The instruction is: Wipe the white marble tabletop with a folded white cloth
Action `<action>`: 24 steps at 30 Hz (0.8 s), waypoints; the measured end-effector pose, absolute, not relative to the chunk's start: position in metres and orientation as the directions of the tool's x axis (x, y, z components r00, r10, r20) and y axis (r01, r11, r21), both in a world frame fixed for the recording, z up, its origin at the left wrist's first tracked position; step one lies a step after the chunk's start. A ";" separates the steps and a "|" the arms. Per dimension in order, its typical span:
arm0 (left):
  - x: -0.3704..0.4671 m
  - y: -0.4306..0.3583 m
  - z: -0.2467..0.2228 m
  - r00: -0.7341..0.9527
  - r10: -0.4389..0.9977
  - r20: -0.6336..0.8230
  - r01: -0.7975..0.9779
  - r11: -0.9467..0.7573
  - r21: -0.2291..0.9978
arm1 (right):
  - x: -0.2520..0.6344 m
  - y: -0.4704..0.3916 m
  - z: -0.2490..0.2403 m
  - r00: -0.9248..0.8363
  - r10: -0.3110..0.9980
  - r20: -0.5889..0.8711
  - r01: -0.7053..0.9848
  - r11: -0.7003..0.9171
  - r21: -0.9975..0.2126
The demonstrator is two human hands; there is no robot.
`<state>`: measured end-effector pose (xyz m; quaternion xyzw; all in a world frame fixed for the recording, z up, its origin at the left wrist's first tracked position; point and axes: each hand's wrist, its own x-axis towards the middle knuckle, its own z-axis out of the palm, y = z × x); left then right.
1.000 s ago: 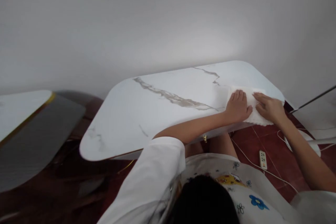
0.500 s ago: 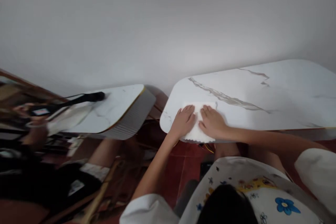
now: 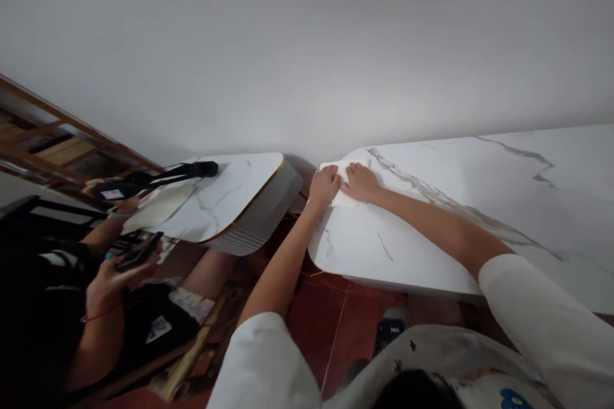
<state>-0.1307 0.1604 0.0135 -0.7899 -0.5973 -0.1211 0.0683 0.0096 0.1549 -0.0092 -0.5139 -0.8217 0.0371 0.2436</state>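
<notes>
A white cloth lies at the far left corner of the white marble-patterned tabletop, close to the wall. My left hand presses palm-down on the cloth's left part, its fingers laid over the fabric. Beside it, my right hand rests palm-down on the cloth's right part, fingers extended toward the wall. The two hands are almost touching, and they hide part of the cloth.
To the left stands a second marble-topped table with a black strap-like object and a pale cloth. A person there in dark clothes holds a phone. Below me, another phone is visible above the red tiled floor.
Both hands and the cloth have slid from the table's near edge to its far left corner. My view has shifted, and the other person's phone has come into sight.
</notes>
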 end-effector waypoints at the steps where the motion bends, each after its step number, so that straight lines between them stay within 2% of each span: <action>1: -0.127 0.175 0.013 0.262 0.925 0.274 0.959 -0.280 0.028 | 0.014 0.169 -0.010 -0.349 0.862 0.368 0.828 0.468 -0.309; 7: -0.094 0.249 0.011 0.297 0.915 0.273 0.949 -0.315 0.025 | 0.044 0.235 -0.010 -0.295 0.883 0.366 0.852 0.416 -0.317; 12: -0.053 0.277 0.011 0.363 0.888 0.283 0.919 -0.391 0.048 | 0.081 0.248 -0.008 -0.189 0.912 0.364 0.908 0.304 -0.289; 17: -0.030 0.259 0.010 0.502 0.818 0.282 0.845 -0.533 0.041 | 0.107 0.213 -0.006 -0.170 0.918 0.357 0.935 0.265 -0.237; 24: -0.067 0.181 0.009 0.518 0.830 0.207 0.844 -0.536 0.037 | 0.073 0.126 0.007 -0.179 0.955 0.236 0.940 0.237 -0.246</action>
